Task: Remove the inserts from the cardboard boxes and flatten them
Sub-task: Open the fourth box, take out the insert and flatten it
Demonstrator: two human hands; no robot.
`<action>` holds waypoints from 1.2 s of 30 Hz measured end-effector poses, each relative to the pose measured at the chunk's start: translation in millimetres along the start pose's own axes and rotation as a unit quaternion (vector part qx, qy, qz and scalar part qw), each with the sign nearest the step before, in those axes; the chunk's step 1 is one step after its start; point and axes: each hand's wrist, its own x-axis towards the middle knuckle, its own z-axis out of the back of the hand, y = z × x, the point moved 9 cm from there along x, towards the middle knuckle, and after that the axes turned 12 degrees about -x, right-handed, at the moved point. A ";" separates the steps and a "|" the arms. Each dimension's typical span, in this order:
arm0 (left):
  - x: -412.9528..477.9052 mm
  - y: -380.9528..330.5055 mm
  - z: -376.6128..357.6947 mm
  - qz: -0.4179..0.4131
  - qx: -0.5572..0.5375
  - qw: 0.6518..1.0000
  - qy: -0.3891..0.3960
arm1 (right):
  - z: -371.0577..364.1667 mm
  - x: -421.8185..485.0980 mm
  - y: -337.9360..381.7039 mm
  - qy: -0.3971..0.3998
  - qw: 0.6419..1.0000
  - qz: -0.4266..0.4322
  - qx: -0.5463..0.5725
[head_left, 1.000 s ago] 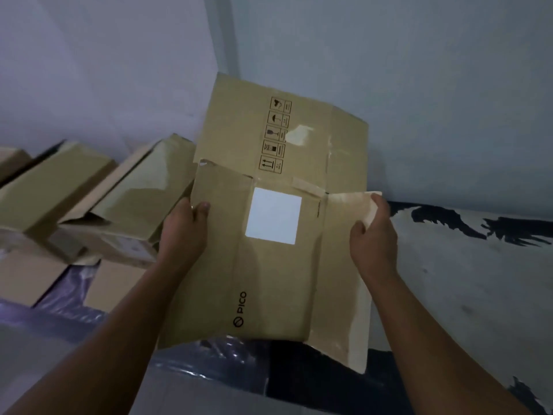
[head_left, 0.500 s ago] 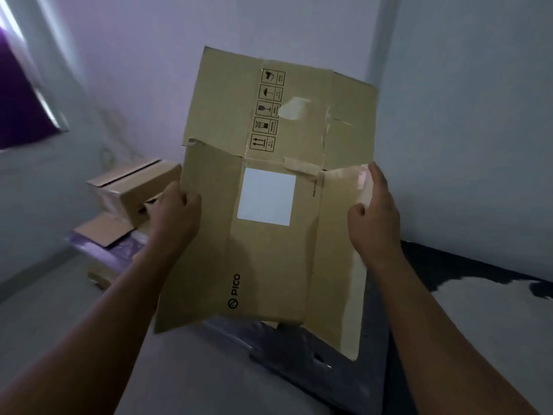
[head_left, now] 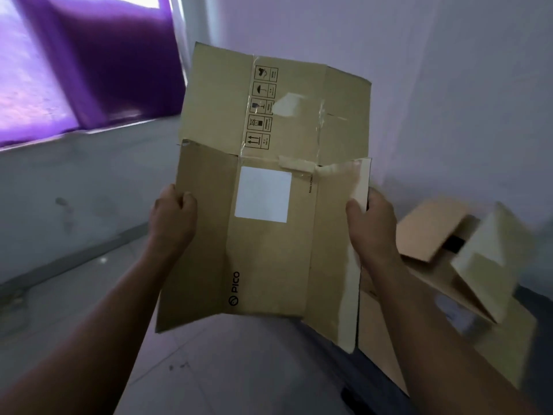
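Note:
I hold a flattened brown cardboard box (head_left: 269,256) upright in front of me, its flaps spread above and below. It bears a white label, black handling symbols and the word PICO. My left hand (head_left: 172,218) grips its left edge, and my right hand (head_left: 371,223) grips the flap at its right edge. Both hands are at mid height of the box. Behind my right forearm an open cardboard box (head_left: 466,265) with raised flaps rests on more cardboard.
A purple curtain (head_left: 98,61) hangs over a bright window at the upper left. Pale walls meet in a corner behind the box. Light floor tiles (head_left: 209,369) lie below, and a dark mat (head_left: 368,390) runs under the cardboard on the right.
My view has swung left, away from the pile of boxes, so the window and curtain have come into sight. The flattened box stays gripped in both hands and has risen slightly.

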 end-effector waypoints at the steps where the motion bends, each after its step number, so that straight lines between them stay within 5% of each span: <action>1: 19.5 11.8 5.7 0.000 0.006 1.000 -0.008 | -22.9 12.6 8.9 0.001 1.000 0.006 0.008; 12: 231.1 154.5 63.6 0.058 0.025 0.996 -0.063 | -270.6 128.9 124.3 0.052 0.998 0.034 -0.018; 19: 388.2 273.4 63.3 0.099 -0.030 0.994 0.023 | -431.4 184.9 156.4 0.017 0.999 -0.012 -0.040; 26: 538.4 362.7 46.7 0.117 0.032 0.986 0.110 | -559.8 236.2 174.2 -0.013 0.993 -0.103 -0.052; 36: 717.4 519.3 -58.3 0.138 0.079 0.973 0.169 | -753.2 338.7 124.2 -0.018 0.979 -0.188 -0.073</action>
